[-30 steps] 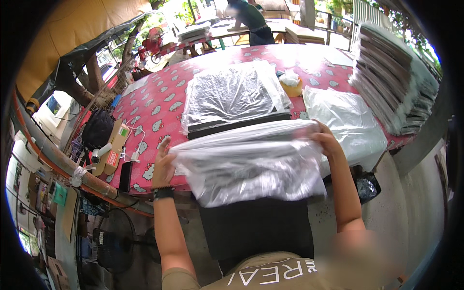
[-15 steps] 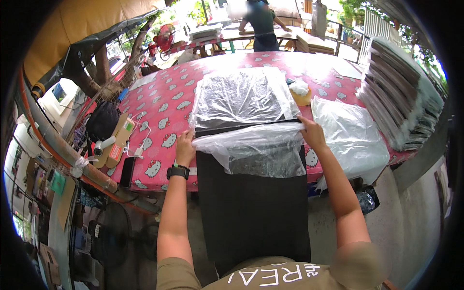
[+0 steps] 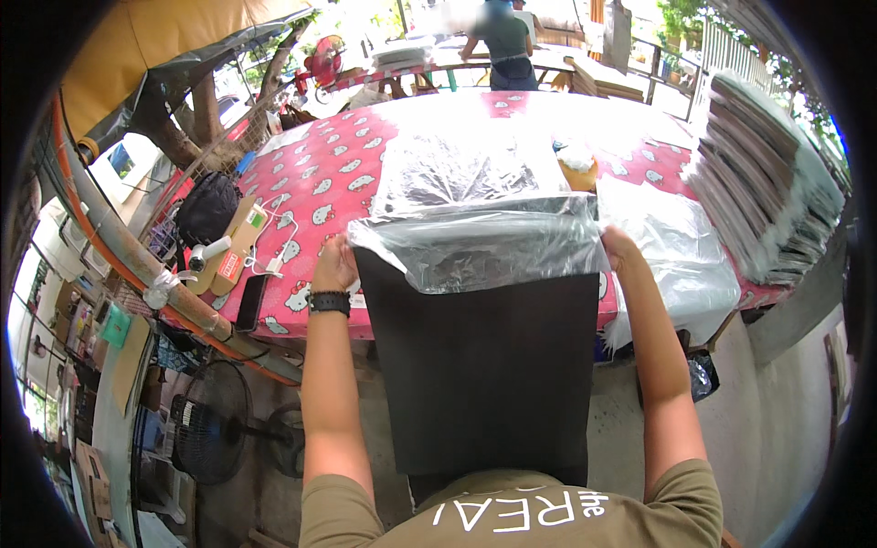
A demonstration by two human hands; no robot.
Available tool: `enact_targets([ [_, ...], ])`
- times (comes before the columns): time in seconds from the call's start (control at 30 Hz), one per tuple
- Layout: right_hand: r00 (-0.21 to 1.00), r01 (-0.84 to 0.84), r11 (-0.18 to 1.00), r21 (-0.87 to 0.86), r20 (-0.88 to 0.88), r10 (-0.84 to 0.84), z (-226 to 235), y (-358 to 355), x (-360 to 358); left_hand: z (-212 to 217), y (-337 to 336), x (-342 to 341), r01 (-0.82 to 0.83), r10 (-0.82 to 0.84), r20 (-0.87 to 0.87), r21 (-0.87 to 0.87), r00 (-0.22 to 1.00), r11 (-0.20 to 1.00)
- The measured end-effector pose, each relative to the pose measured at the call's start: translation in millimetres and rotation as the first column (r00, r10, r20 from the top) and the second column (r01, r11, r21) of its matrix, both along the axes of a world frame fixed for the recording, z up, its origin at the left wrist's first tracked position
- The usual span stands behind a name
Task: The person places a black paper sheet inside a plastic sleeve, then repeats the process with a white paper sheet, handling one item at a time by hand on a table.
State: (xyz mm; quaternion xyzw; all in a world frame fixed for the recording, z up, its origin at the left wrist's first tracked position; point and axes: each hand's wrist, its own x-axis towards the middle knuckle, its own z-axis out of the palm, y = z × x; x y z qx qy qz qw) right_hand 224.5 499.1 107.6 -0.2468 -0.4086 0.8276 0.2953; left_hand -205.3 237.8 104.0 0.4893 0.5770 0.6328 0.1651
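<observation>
A large black sheet (image 3: 484, 374) stretches from the table toward my body, its far end covered by a clear plastic bag (image 3: 502, 256). My left hand (image 3: 336, 263) is closed on the bag's left edge, and my right hand (image 3: 621, 248) grips the right edge. Between them the plastic is drawn out wide, with its loose rim draped over the black sheet. Beyond lies a flat dark piece in clear plastic (image 3: 461, 173), partly washed out by glare. My fingertips are partly hidden.
A pink patterned tablecloth (image 3: 315, 187) covers the table. Clear plastic bags (image 3: 676, 256) and a tall wrapped stack (image 3: 758, 178) are on the right. A phone (image 3: 252, 303), cardboard box (image 3: 239, 247) and black bag (image 3: 206, 210) lie left. Another person (image 3: 510, 50) stands beyond the table.
Both hands have come slightly nearer me and a little farther apart, raising the bag and black sheet. The bag's hanging rim is pulled tighter and higher.
</observation>
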Motion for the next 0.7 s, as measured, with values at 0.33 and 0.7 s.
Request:
enact_targets([
  [0.33,0.979,-0.183,0.982,-0.035,-0.099,0.179,-96.5,-66.4,84.3,-73.9,-103.8,65.0,0.471,-0.299,0.75,-0.018,0.589,0.882],
  [0.7,0.992,0.095,0.954,-0.284,0.102,-0.069,-151.1,-238.1,166.0,-141.4,-243.1,163.5,0.25,0.159,0.653,-0.488,0.741,0.837],
])
